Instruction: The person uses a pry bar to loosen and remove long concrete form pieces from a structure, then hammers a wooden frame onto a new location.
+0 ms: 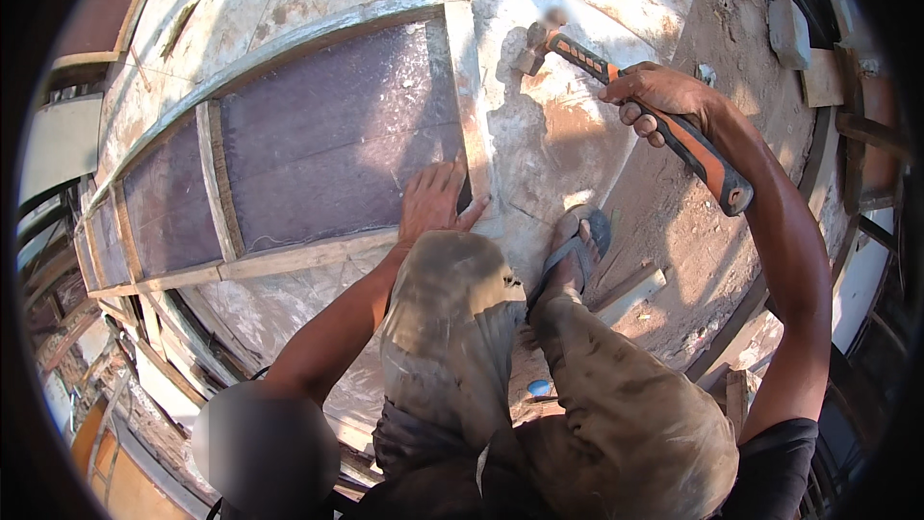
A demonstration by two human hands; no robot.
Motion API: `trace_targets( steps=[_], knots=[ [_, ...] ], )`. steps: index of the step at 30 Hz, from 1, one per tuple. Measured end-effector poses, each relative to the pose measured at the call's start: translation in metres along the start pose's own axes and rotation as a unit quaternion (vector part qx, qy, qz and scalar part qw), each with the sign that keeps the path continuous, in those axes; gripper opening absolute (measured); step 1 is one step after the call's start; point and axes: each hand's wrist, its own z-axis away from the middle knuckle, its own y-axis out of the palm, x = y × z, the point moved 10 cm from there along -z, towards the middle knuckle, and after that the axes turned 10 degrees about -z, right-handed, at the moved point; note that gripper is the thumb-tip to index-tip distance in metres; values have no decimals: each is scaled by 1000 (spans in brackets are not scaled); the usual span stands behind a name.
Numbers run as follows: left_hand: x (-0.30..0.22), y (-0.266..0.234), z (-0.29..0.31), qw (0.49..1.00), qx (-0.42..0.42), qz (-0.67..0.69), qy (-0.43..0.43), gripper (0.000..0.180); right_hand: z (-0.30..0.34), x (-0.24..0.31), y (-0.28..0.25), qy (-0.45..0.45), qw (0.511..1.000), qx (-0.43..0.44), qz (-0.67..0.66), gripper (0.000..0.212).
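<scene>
A hammer [688, 140] with an orange and black handle is gripped in my right hand [664, 101], its metal head held up and to the left, near the panel's right end. My left hand [433, 200] lies with fingers spread on the near right corner of a long framed panel [337, 135]. Pale wooden battens [467, 87] edge the panel, and its dark purplish sheet shows between crosswise battens [219, 178]. The thumb rests on the corner of the frame. I cannot make out any nail there.
My sandalled foot [577, 250] stands right of the panel's corner, with a short wood offcut [630, 294] beside it. Scrap timber [115, 356] lies piled at the left. A pale block [789, 34] and wood pieces line the far right. A small blue cap [539, 388] lies between my legs.
</scene>
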Motion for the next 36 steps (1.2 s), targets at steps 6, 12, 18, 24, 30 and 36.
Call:
trace_targets(
  steps=[6,12,18,24,30,36],
  knots=[
    [-1,0,-4,1000,-1,11,-2,75,-3,19,-14,-132,982,-106,-82,20],
    [0,-3,-5,1000,-8,21,1,75,-9,-35,39,-82,996,27,-35,22],
    [0,-6,-5,1000,-7,27,-6,73,6,-10,-7,-223,935,-213,177,28],
    [-1,-10,-2,999,-21,36,-2,70,-10,-40,2,-236,953,-181,-52,23],
    [-2,-7,-3,999,-21,41,1,68,-16,-80,92,-89,937,-28,-337,16],
    [-3,-11,-6,998,-23,56,5,63,-18,-92,69,-78,881,30,-465,9]
  ],
)
